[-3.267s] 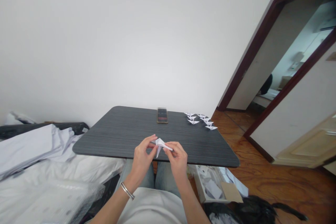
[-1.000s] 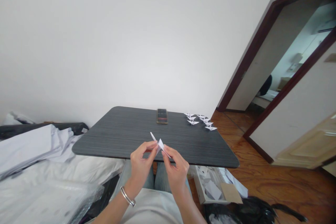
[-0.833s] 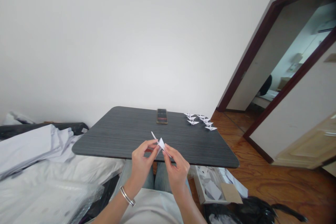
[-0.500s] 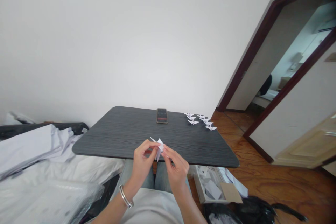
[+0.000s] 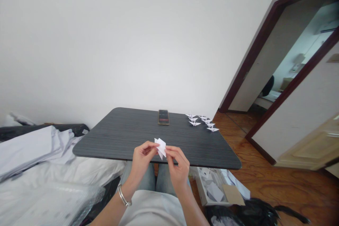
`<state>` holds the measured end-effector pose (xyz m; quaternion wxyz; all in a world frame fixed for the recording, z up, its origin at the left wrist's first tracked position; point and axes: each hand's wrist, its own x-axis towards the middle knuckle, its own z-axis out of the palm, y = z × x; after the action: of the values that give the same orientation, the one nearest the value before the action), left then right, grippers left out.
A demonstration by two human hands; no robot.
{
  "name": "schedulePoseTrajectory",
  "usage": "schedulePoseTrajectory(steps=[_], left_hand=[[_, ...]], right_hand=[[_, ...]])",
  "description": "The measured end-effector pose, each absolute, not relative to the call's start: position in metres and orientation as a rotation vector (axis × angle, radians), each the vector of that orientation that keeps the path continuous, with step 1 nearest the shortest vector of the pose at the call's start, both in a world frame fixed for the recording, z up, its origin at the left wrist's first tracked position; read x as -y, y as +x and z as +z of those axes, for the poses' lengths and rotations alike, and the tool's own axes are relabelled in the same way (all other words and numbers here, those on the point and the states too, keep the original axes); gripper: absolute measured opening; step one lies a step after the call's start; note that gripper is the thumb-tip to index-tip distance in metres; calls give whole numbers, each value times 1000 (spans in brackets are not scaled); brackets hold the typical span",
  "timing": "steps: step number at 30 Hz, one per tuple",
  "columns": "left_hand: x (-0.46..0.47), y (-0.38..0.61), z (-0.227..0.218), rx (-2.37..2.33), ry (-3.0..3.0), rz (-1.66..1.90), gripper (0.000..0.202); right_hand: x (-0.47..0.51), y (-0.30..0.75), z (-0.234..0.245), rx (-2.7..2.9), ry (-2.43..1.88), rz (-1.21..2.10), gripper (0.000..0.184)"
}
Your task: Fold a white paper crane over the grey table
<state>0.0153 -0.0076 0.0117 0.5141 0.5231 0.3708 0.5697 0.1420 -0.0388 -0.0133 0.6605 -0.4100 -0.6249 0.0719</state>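
A small folded white paper crane (image 5: 161, 146) is held over the near edge of the dark table (image 5: 127, 130). My left hand (image 5: 143, 155) pinches its left side between thumb and fingers. On the other side, my right hand (image 5: 178, 161) grips the paper at its right edge with the fingertips. Pointed flaps stick out at the top left and at the bottom; the fingers cover part of the folds. Several finished white paper cranes (image 5: 194, 124) stand in a group at the table's far right.
A phone (image 5: 163, 117) lies near the table's back edge, by the white wall. Stacked white paper (image 5: 29, 148) and bubble wrap (image 5: 60, 201) lie to the left. An open box with paper scraps (image 5: 212, 187) and black plastic bags (image 5: 254, 212) sit on the floor at right.
The folded paper has turned between my fingers and now shows a broader flat face. Both hands have shifted slightly and keep their pinch. The cranes and phone stay put.
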Motion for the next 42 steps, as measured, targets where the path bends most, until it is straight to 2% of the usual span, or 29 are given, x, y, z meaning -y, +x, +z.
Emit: schedulePoseTrajectory(steps=[4, 9, 16, 23, 30, 42], left_hand=[[7, 13, 14, -881, 1313, 1375, 10], [7, 10, 17, -809, 1448, 1345, 9], [4, 8, 17, -762, 1551, 1274, 11], [2, 7, 14, -753, 1549, 1189, 16], [3, 6, 14, -789, 1636, 1247, 16], [1, 2, 14, -812, 1690, 1203, 8]], right_hand=[[36, 146, -8, 1256, -969, 354, 13], [32, 149, -4, 1252, -820, 695, 14], [23, 150, -9, 1192, -707, 867, 9], [26, 149, -10, 1215, -807, 773, 10], [24, 149, -15, 1193, -797, 788, 9], [24, 149, -19, 1184, -829, 749, 11]])
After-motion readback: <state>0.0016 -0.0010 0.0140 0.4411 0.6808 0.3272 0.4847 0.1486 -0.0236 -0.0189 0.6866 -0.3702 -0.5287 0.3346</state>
